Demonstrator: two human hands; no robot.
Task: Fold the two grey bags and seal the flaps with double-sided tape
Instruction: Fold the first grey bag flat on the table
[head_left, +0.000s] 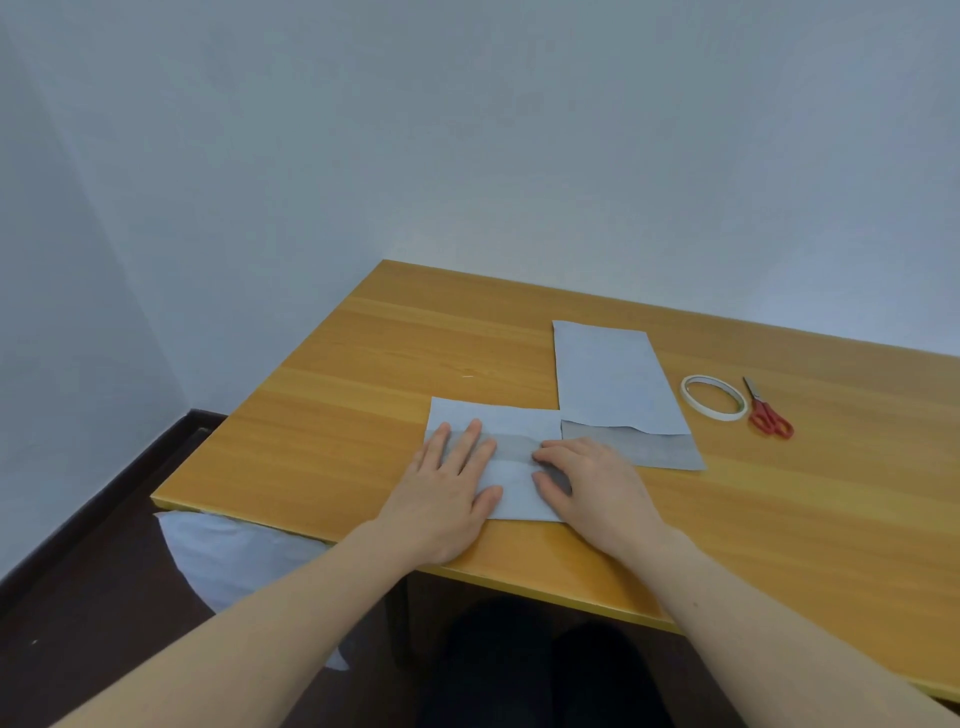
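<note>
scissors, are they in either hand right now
No, the red scissors lie on the table beside the tape roll, while both hands press the folded grey bag.

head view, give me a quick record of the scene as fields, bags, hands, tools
near bag: folded, flat on the table, both hands on it
far bag: unfolded, flat, darker flap open at its near end
left hand: fingers straight, pressing the near bag
right hand: fingers bent, fingertips on the near bag's darker band
tape: roll lying right of the far bag, untouched
scissors: red handles, closed, right of the tape
step: creasing the near bag; no tape seen on it
</note>
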